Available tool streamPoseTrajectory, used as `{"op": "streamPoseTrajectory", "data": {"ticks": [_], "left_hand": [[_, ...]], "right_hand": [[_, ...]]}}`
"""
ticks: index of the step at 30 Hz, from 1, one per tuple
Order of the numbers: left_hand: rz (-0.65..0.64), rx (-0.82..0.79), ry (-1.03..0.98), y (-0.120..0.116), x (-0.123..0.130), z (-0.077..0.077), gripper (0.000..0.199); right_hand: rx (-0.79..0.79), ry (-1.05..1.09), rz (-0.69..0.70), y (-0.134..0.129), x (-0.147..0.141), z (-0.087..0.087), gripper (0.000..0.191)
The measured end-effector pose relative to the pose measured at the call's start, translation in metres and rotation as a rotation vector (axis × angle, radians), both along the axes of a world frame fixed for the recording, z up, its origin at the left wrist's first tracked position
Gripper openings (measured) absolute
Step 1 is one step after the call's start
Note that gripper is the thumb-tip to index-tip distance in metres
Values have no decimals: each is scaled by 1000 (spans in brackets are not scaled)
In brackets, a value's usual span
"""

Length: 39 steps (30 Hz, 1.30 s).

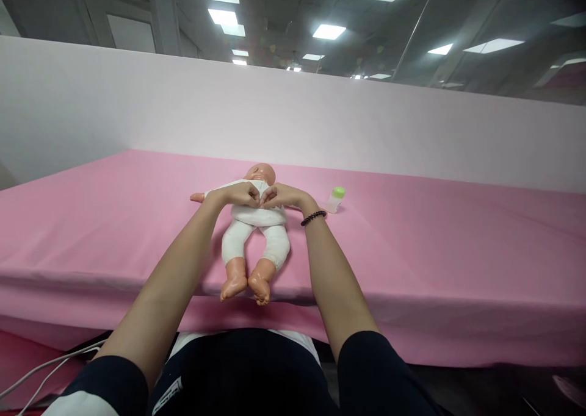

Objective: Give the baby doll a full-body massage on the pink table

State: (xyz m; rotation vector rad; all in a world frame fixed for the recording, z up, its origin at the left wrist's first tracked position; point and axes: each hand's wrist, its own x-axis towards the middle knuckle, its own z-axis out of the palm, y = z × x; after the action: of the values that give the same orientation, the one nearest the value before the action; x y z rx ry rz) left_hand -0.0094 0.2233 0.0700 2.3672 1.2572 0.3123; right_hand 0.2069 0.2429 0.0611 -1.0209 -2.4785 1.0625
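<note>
A baby doll lies on its back on the pink-covered table, its head away from me and its bare feet near the front edge. It wears a white long-sleeved top and white trousers. Over its chest, my left hand is closed in a pinch at the front of the top. Facing it, my right hand pinches the cloth too, fingertips almost touching the left ones. Fingers cover the exact spot of cloth they hold. A dark beaded bracelet circles my right wrist.
A small clear bottle with a green cap stands right of the doll. The pink cloth drapes over the table's front edge. Behind rises a white partition with glass above. White cables hang at lower left.
</note>
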Motion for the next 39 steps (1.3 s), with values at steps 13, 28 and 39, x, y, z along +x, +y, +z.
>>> {"op": "streamPoseTrajectory", "data": {"ticks": [13,28,39], "left_hand": [[-87,-100,-29,-6,3,5,18],[-81,-167,66,-13,7,13,15],[-37,-77,-7,-13,2,9,12]], "right_hand": [[-77,26,53,-6,0,1,26],[-79,-57,41,-11,-7,5,22],[-5,1,-2,-16,-8,7,21]]}}
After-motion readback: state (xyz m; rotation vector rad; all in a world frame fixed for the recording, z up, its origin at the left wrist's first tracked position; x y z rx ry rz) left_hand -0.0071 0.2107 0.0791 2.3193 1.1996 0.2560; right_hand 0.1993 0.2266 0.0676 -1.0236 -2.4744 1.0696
